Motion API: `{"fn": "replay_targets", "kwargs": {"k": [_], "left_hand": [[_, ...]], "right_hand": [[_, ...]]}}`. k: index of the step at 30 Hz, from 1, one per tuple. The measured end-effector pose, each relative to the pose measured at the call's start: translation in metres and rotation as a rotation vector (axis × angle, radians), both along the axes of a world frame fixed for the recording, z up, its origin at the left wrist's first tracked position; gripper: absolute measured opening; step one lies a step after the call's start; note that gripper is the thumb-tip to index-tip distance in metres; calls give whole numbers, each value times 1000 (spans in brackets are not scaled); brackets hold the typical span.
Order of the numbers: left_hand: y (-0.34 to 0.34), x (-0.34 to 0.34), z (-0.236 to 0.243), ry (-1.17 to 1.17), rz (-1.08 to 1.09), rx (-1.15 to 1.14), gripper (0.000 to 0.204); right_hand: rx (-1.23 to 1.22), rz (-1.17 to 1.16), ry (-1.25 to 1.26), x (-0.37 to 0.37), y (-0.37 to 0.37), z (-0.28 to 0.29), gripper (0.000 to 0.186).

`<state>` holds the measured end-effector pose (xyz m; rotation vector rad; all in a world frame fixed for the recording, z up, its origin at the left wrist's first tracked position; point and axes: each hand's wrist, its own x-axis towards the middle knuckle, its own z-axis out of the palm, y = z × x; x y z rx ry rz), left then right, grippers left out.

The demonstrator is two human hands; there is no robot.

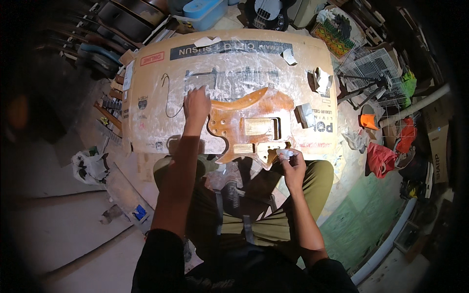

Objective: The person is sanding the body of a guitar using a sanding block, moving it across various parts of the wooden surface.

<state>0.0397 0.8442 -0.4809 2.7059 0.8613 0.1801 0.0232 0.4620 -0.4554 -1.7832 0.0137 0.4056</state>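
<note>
An orange-brown wooden electric guitar body (254,112) with routed cavities and several screw holes lies flat on a dusty, printed cardboard sheet (146,83). My left hand (198,105) is at the body's left end, beside the long horn. Its fingers are curled down toward the cardboard; whatever they hold, if anything, is hidden. At the body's near right edge, my right hand (294,168) pinches a small whitish piece (284,154) between thumb and fingers. That piece is too small to name. A bent dark wire (167,97) lies left of my left hand.
Folded sandpaper pieces (305,115) lie right of the body, with scraps (289,57) farther back. Guitar bodies (129,19) stack at the far left. A blue plastic tub (200,14) and a black guitar (267,12) stand behind. A wire rack (373,71) and red bags (381,158) sit right.
</note>
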Motion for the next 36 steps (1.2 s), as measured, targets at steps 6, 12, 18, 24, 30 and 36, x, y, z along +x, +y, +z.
{"fn": "replay_targets", "kwargs": {"k": [6, 12, 18, 24, 30, 36], "left_hand": [[1, 30, -8, 50, -74, -60, 13], [-15, 43, -23, 19, -53, 14, 13], [-30, 31, -4, 108, -108, 36, 14], [-80, -15, 26, -35, -279, -73, 24], [-109, -36, 37, -36, -307, -86, 25], [-115, -40, 44, 4, -313, -121, 22]], "right_hand": [[35, -81, 8, -3, -10, -7, 26], [44, -47, 28, -4, -8, -6, 25], [47, -42, -12, -12, 1, -6, 24], [89, -17, -26, -23, 4, -6, 25], [31, 55, -100, -30, 1, 2, 24], [48, 13, -98, -34, 1, 2, 27]]}}
